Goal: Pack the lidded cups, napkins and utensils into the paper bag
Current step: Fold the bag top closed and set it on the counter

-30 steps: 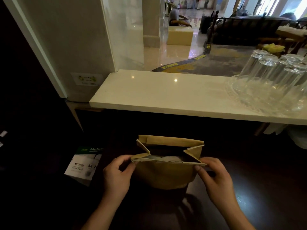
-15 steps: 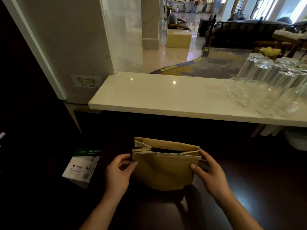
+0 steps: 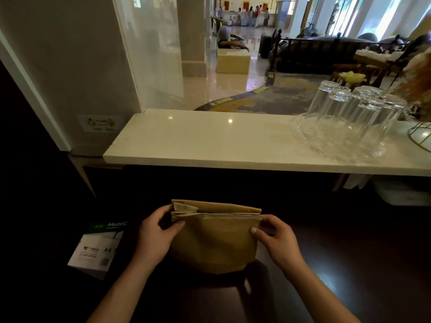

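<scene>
A brown paper bag (image 3: 213, 241) stands upright on the dark counter (image 3: 349, 264) right in front of me. Its mouth is pressed nearly flat, front and back edges close together. My left hand (image 3: 156, 236) pinches the bag's upper left corner, thumb on the front face. At the upper right corner my right hand (image 3: 274, 238) grips the same way. Whatever is inside the bag is hidden; no cups, napkins or utensils show.
A white ream of A4 paper (image 3: 98, 248) lies left of the bag. Above and behind runs a pale stone ledge (image 3: 198, 143), with several upturned clear glasses (image 3: 349, 120) on a glass tray at its right end and a wire basket edge (image 3: 419, 136) beyond.
The bag's mouth, wide open a second ago with something pale showing inside, has been pressed together. Both hands have shifted up onto the top corners.
</scene>
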